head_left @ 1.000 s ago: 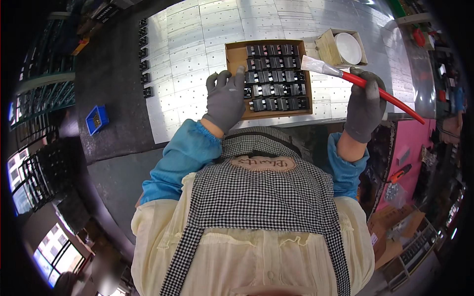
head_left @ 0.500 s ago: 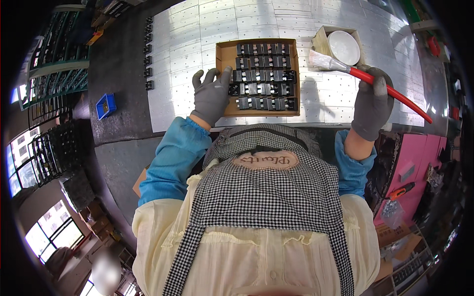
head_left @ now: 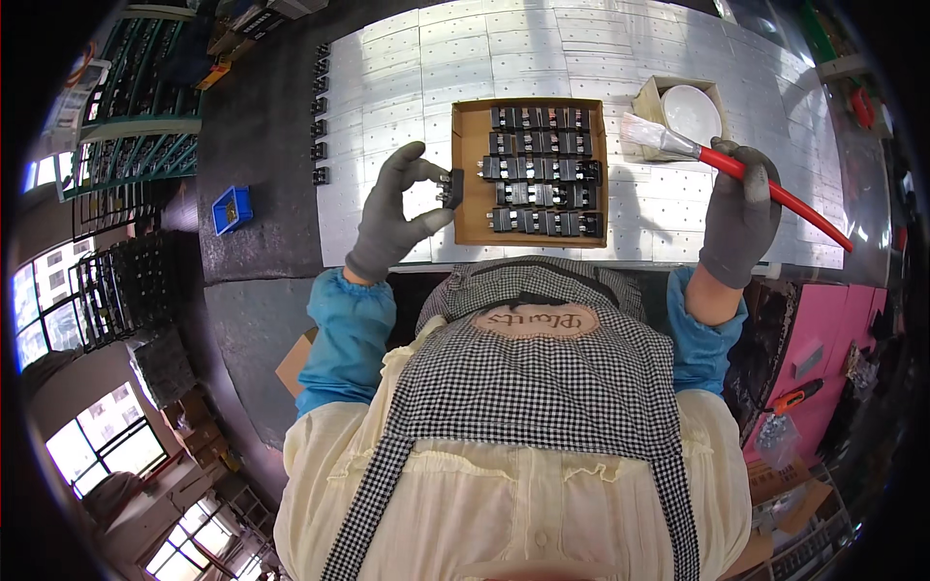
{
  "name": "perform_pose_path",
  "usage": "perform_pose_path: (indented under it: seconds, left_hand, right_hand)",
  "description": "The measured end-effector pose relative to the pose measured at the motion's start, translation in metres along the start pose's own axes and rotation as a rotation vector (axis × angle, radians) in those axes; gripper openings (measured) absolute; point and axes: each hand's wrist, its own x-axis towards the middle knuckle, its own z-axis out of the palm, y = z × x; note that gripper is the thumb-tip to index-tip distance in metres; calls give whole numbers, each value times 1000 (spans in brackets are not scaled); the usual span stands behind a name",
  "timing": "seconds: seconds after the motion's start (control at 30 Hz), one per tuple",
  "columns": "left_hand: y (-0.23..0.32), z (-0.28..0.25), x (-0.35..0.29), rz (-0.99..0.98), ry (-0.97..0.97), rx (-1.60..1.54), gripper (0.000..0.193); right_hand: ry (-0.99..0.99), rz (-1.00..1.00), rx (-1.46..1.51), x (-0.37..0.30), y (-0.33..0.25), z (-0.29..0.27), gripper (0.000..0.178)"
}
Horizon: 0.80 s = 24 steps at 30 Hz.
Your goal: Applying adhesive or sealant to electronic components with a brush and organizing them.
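Note:
My left hand, in a grey glove, pinches a small black component with metal terminals between fingers and thumb. It is held at the left edge of a shallow cardboard tray. Rows of similar black components fill much of that tray. My right hand, gloved too, grips a paintbrush by its red handle, with the pale bristles pointing left. Those bristles are just below a square container that has a round white tub in it.
A column of black components lines the left side of the pale, dotted work surface. Farther left on the dark table is a small blue bin. An orange-and-black tool rests on a pink surface at the right.
My left hand has drawn back leftward from the tray with a black component in its fingers. The right hand still holds the brush nearly as before. The whole view has shifted slightly.

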Motion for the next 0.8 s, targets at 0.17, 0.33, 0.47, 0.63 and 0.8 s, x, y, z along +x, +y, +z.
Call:
perform_pose_path:
  seconds: [0.17,0.33,0.47,0.63,0.8]
  left_hand:
    - [6,17,0,-137,32,-374,95]
    - [18,27,0,-219,-5,-575,100]
    - [24,33,9,-168,-110,-597,88]
    - [34,56,39,-28,-198,-734,68]
    - [39,72,58,69,-92,-712,87]
  right_hand:
    - [-14,-17,-26,-2,-6,9,28]
    - [-15,0,-38,-8,-11,11,30]
    - [122,56,65,-15,-11,30,37]
    - [-491,-30,-122,-39,-1,77,33]
    - [-608,-95,-137,-46,16,107,57]
